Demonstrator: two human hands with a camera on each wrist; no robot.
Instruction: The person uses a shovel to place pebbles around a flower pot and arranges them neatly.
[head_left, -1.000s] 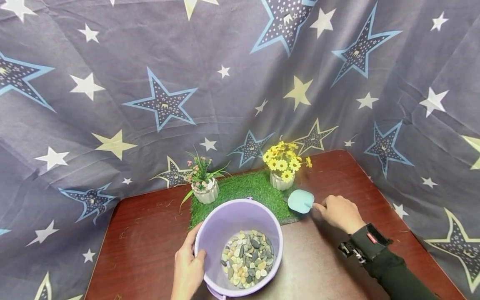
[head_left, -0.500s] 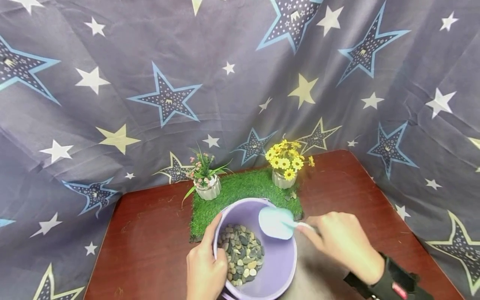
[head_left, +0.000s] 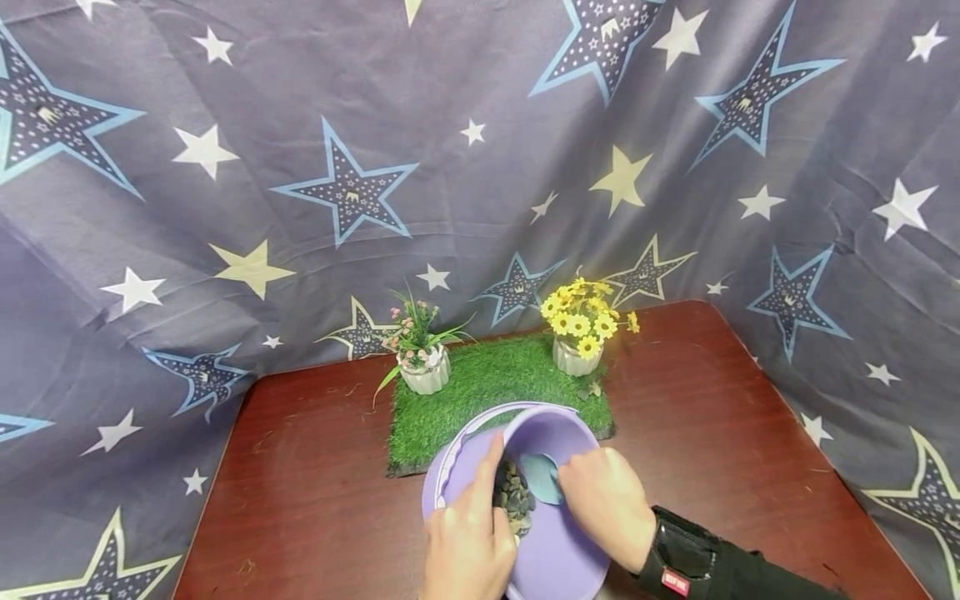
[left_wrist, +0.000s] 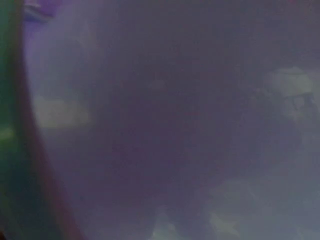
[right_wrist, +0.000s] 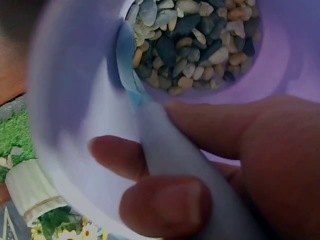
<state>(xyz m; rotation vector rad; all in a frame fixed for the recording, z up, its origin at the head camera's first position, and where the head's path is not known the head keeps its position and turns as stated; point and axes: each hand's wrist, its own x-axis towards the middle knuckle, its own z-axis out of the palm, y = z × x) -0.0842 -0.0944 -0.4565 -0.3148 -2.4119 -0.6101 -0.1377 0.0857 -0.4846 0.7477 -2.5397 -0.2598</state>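
A purple bucket (head_left: 555, 437) stands tilted at the table's front, its mouth turned toward the left. Grey and tan pebbles (head_left: 513, 500) lie heaped inside it. My left hand (head_left: 468, 533) grips the bucket's near rim, thumb inside. My right hand (head_left: 600, 500) holds a pale blue scoop (head_left: 542, 479) by its handle, with the blade down against the pebbles. In the right wrist view the scoop blade (right_wrist: 127, 70) digs edge-on beside the pebbles (right_wrist: 195, 45), and my fingers (right_wrist: 165, 200) wrap its handle. The left wrist view is filled by a blurred purple bucket wall (left_wrist: 160, 120).
A green grass mat (head_left: 495, 392) lies behind the bucket on the brown table (head_left: 712, 417). On it stand a white pot of pink flowers (head_left: 423, 371) and a white pot of yellow flowers (head_left: 577, 342). Star-patterned cloth (head_left: 450, 167) hangs round the back and sides.
My right hand brought the scoop from the grass mat into the bucket and down onto the pebbles. My left hand tipped the bucket so the pebbles slid together.
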